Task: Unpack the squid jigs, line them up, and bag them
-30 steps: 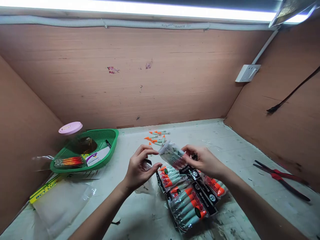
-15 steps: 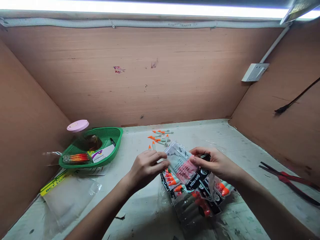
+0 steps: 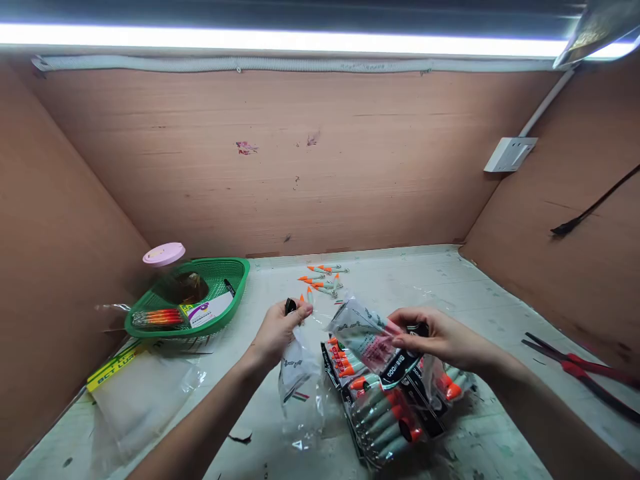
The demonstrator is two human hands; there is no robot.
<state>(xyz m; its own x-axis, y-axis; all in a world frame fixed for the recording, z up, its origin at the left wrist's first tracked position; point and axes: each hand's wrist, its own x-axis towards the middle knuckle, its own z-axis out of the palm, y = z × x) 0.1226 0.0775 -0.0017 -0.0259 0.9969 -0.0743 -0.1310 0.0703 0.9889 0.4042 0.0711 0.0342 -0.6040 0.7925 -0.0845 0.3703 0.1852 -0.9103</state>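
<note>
Pinching a packet (image 3: 356,330) above the packs (image 3: 380,408) in the right hand (image 3: 435,337), holding a clear bag (image 3: 300,370) in the left hand (image 3: 275,333). Apparently being midway: seeing filled packs piled and lures (image 3: 319,285) lying unpacked on the counter (image 3: 410,267). Not making out the packet's contents (something pinkish) or the black bit (image 3: 291,306) at the left hand.

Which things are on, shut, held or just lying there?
Light: on
Jar: pink lid on
Green basket: holding several things
Red-handled tool: handles apart
Small lures: lying loose
Yellow-topped pouch: lying flat
Lure packs: overlapping in a pile
Clear bag: held by left hand
Printed packet: held by right hand
</note>
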